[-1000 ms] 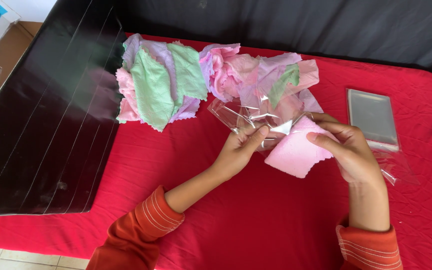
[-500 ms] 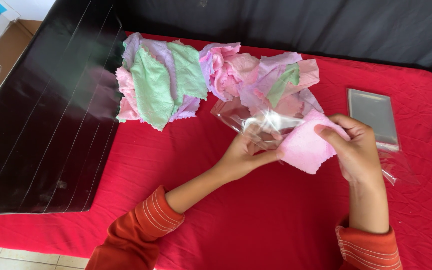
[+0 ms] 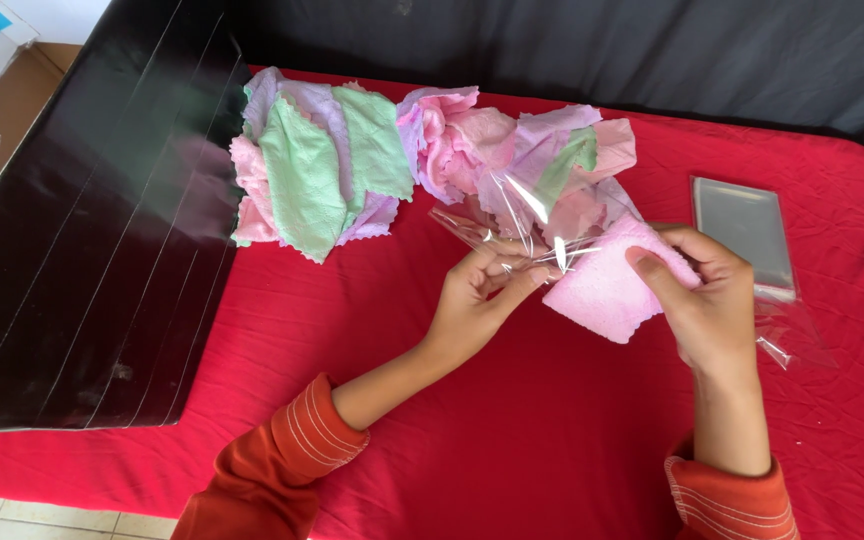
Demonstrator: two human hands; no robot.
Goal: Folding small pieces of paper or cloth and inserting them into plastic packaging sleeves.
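Note:
My left hand pinches the near edge of a clear plastic bag that lies crumpled over the red table. A folded pink cloth is gripped by my right hand, with its left edge right at the bag's mouth. Whether the cloth's edge is inside the bag I cannot tell. Both arms wear orange striped sleeves.
A heap of pink, green and lilac cloths lies at the back of the red table. A stack of flat clear bags sits at the right. A large black panel covers the left side. A dark cloth hangs behind.
The pink cloth has shifted slightly left toward the bag's mouth. My left hand has taken the bag's edge and pulled it closer to the cloth.

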